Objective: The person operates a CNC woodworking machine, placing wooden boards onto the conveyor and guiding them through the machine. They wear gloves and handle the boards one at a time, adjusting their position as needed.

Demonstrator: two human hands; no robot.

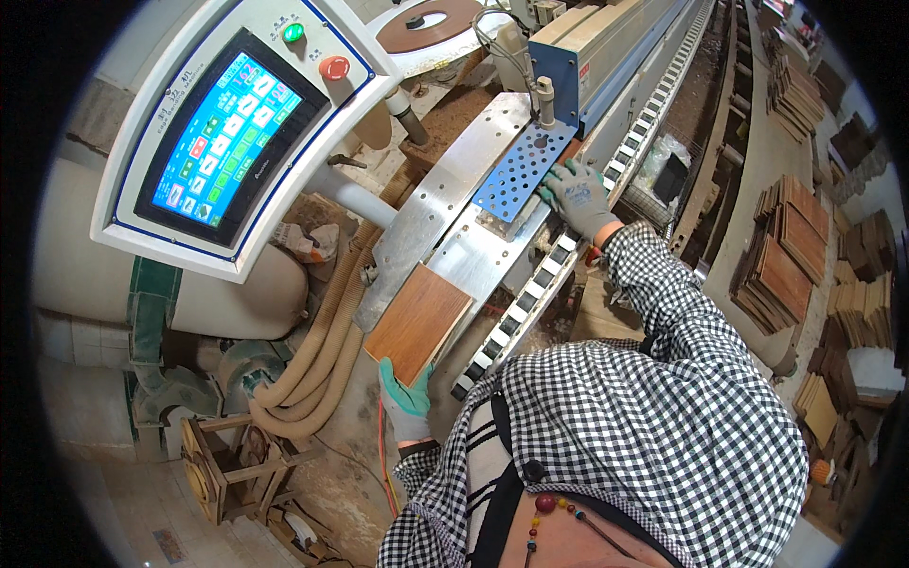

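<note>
At the near end of the machine's metal bed, a flat brown wooden board (418,320) lies with its near corner in my left hand (407,402). That hand wears a green and grey glove, with the thumb on top and the other fingers hidden beneath. My right hand (580,197), in a grey glove, reaches farther up the bed, beside a blue perforated guard plate (523,172). Its fingers are spread and lie against the plate's right side. A small reddish-brown strip of wood (571,150) shows just beyond these fingers, mostly hidden by the guard and the machine.
A control panel with a lit screen (227,142) and a red button (334,67) juts in at the left. A conveyor chain (530,295) runs along the bed's right side. Stacked wooden boards (781,260) stand at right. Ribbed hoses (317,360) hang below the panel.
</note>
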